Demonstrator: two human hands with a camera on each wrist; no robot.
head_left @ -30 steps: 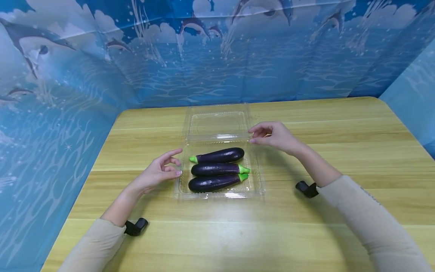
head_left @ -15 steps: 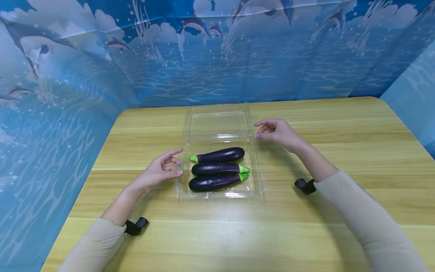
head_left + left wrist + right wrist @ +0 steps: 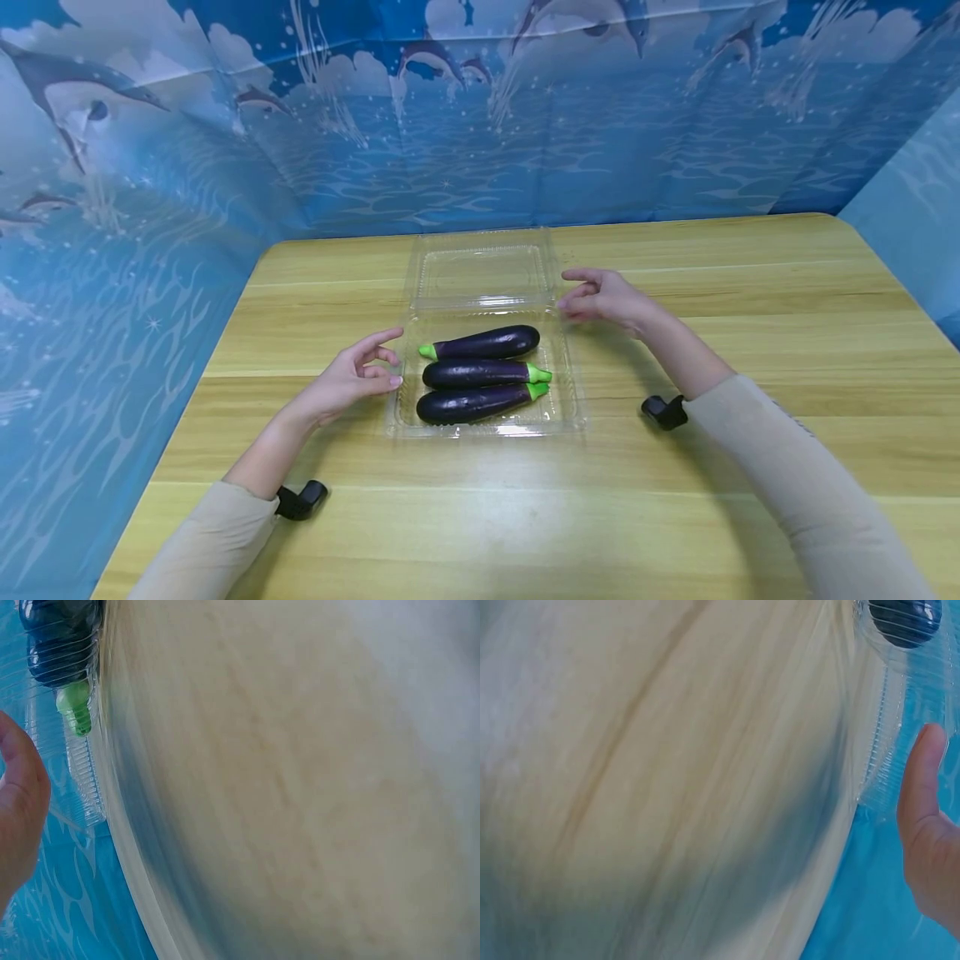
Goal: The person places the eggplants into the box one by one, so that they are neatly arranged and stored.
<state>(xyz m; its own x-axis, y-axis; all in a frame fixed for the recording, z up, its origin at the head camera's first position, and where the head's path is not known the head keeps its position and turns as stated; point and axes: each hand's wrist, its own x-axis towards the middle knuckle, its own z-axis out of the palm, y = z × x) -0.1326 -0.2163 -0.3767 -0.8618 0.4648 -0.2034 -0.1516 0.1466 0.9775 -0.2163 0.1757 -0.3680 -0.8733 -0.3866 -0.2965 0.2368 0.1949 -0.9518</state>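
Observation:
Three dark purple eggplants [image 3: 480,373] lie side by side in the base of a clear plastic clamshell box [image 3: 564,414]. The back one has its green stem to the left, the other two to the right. Folded back behind them, the box's lid [image 3: 480,275] lies flat. My left hand [image 3: 345,382] is at the box's left side, index finger extended and thumb tip right at the rim. On the other side, my right hand [image 3: 606,300] has loosely bent fingers, its thumb close to the hinge corner. Its thumb also shows beside the box in the right wrist view.
The box stands on a light wood-grain table [image 3: 480,517]. Behind and along the sides hangs a blue cloth [image 3: 465,150] printed with dolphins. A black wrist camera [image 3: 302,500] sits at the left cuff, another [image 3: 664,412] at the right.
My right hand first drew slightly away from the box's hinge corner, then came slightly back toward it, its fingers shifting. My left hand, the box and the eggplants stay put.

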